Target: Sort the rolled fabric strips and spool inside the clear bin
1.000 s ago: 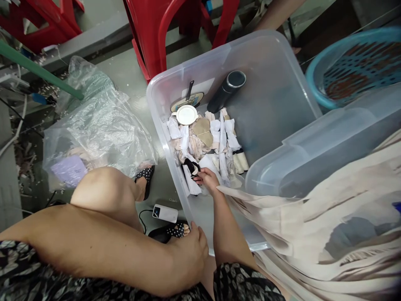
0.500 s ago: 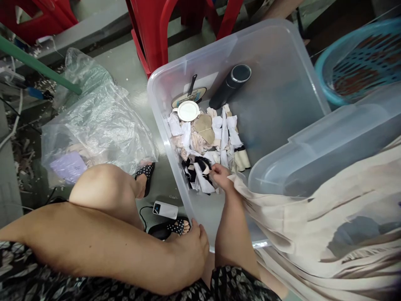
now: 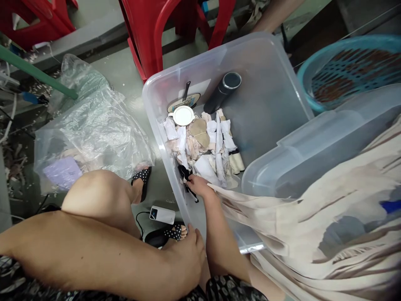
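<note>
My right hand [image 3: 201,186] reaches into a clear plastic bin [image 3: 275,79], its fingers closed on black cloth strips [image 3: 184,171] by the left wall. Beside it lie white cloth pieces [image 3: 205,167] and beige fabric scraps [image 3: 194,146]. A rolled cream piece [image 3: 236,162] is at the pile's right. My left hand [image 3: 192,253] lies near the bin's front left corner, holding nothing, fingers stretched out. Beyond the scraps are a white cup [image 3: 183,115], a round fan-like thing with a black handle [image 3: 191,100] and a leaning dark flask [image 3: 223,92].
Beige fabric [image 3: 297,217] drapes over the bin's right side and a second plastic piece [image 3: 313,146]. A blue basket [image 3: 313,75] stands at right, a red stool [image 3: 144,37] behind. On the floor are a plastic bag [image 3: 94,117] and a white power bank [image 3: 162,215] with a cable.
My right hand has moved left with the black strips, off the spot where they lay among the white pieces. My left hand stays in place; the view has shifted slightly.
</note>
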The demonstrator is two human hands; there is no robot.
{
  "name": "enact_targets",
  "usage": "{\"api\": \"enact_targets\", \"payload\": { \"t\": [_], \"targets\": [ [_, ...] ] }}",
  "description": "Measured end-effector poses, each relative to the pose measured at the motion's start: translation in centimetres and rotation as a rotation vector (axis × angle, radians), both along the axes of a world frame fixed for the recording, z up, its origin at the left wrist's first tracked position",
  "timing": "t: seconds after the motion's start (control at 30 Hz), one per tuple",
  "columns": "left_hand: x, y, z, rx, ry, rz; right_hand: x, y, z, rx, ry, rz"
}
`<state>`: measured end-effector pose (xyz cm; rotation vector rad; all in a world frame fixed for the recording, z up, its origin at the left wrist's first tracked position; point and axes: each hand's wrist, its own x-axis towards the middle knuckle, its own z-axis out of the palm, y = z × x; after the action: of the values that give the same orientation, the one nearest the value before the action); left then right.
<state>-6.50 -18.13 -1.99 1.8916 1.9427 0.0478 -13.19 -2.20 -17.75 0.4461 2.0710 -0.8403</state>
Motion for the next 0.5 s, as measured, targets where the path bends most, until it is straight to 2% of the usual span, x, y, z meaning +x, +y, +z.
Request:
{"api": "enact_targets", "payload": {
  "t": [0.13, 0.23, 0.37, 0.5],
  "targets": [
    [0.4, -0.1, -0.1, 0.040, 0.003, 0.031, -1.0, -0.4, 0.9, 0.051, -0.016, 0.057],
    [0.9, 0.0, -0.6, 0.076, 0.056, 0.051, -1.8, 0.0, 1.5, 0.083, 0.009, 0.042],
    [1.2, -0.1, -1.2, 0.100, 0.088, 0.057, -2.2, 0.3, 1.8, 0.120, 0.128, -0.063],
    [0.9, -0.4, -1.5, 0.134, 0.066, 0.047, -2.2, 1.1, 0.9, 0.182, 0.288, -0.247]
  ]
}}
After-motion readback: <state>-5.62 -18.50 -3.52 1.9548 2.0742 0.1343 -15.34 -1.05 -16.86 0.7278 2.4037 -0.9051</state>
